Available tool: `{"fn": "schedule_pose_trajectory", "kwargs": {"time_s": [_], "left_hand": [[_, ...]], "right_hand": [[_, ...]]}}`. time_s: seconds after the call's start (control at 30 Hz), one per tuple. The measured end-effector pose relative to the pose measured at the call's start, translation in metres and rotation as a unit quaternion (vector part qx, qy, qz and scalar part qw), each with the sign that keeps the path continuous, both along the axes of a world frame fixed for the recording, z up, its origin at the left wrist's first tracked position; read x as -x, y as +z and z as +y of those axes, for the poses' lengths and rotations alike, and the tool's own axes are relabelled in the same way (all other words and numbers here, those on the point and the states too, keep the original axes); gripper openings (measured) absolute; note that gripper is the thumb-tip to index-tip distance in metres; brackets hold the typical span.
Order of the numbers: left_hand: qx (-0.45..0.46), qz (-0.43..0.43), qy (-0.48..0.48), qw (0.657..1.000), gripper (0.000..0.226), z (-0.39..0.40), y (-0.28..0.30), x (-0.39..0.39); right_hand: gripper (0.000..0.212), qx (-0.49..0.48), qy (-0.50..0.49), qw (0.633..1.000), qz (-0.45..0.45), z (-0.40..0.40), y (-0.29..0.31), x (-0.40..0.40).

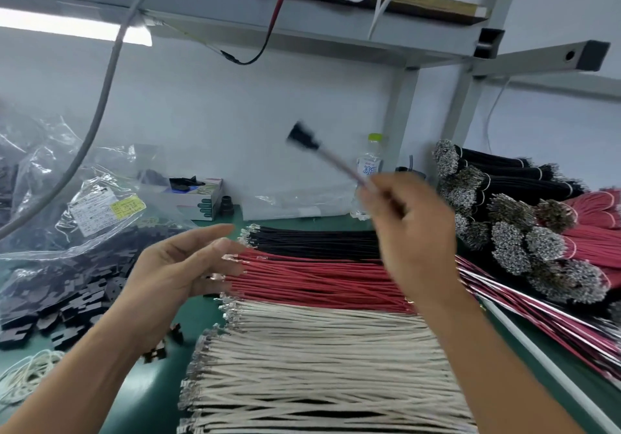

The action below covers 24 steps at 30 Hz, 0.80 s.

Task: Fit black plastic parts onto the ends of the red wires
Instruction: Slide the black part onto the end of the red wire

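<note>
Right hand (415,228): raised above the bench (161,396), fingers pinching a wire (339,166) with a black plastic part (302,137) fitted on its far end; blurred. Left hand (181,265): fingers spread, holding nothing, just beside the red wires (319,279). Loose black parts (67,299): heaped at left.

We work at a green bench (158,396). Under our right hand (416,232) lie rows of black wires (319,242), red wires (319,279) and white wires (319,366). Left of our left hand (178,265) sit loose black plastic parts (67,302). Bundled wires (537,232) are stacked right of the right hand.
</note>
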State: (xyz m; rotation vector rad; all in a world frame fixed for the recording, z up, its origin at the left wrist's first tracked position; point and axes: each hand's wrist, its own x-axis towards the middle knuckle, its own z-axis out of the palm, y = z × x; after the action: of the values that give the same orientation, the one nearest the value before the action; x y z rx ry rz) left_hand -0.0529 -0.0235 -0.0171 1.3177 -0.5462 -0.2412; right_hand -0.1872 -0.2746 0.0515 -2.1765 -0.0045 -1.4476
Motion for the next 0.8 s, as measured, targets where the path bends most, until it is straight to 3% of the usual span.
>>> {"fn": "schedule_pose_trajectory", "kwargs": {"time_s": [0.07,0.13,0.2,0.3,0.37,0.43,0.6,0.7,0.8], "left_hand": [[-0.034,-0.017,0.064,0.997,0.032,0.002,-0.003,-0.005],[-0.088,-0.048,0.144,0.984,0.014,0.004,-0.010,-0.014],[-0.182,-0.117,0.214,0.953,0.027,0.007,-0.016,-0.025],[-0.295,-0.199,0.274,0.893,0.030,0.016,-0.018,-0.033],[-0.333,-0.234,0.296,0.864,0.023,0.019,-0.020,-0.035],[-0.376,-0.271,0.303,0.832,0.016,0.020,-0.021,-0.036],[-0.472,-0.318,0.277,0.774,0.015,0.019,-0.024,-0.038],[-0.520,-0.343,0.242,0.744,0.023,0.014,-0.029,-0.040],[-0.574,-0.353,0.209,0.708,0.028,0.009,-0.032,-0.040]], "right_hand": [[0.008,-0.090,-0.002,0.995,-0.049,-0.034,0.031,0.006],[0.009,-0.136,-0.048,0.989,-0.033,-0.078,0.052,0.015],[0.008,-0.105,-0.177,0.971,0.118,-0.126,0.050,0.022],[0.017,0.008,-0.362,0.849,0.384,-0.172,0.009,0.027],[0.026,0.036,-0.385,0.792,0.473,-0.186,-0.025,0.027],[0.032,0.041,-0.380,0.772,0.507,-0.193,-0.051,0.025],[0.032,0.079,-0.437,0.793,0.417,-0.189,-0.070,0.020],[0.021,0.108,-0.371,0.873,0.298,-0.158,-0.065,0.004],[0.015,0.097,-0.214,0.935,0.265,-0.104,-0.054,-0.032]]}}
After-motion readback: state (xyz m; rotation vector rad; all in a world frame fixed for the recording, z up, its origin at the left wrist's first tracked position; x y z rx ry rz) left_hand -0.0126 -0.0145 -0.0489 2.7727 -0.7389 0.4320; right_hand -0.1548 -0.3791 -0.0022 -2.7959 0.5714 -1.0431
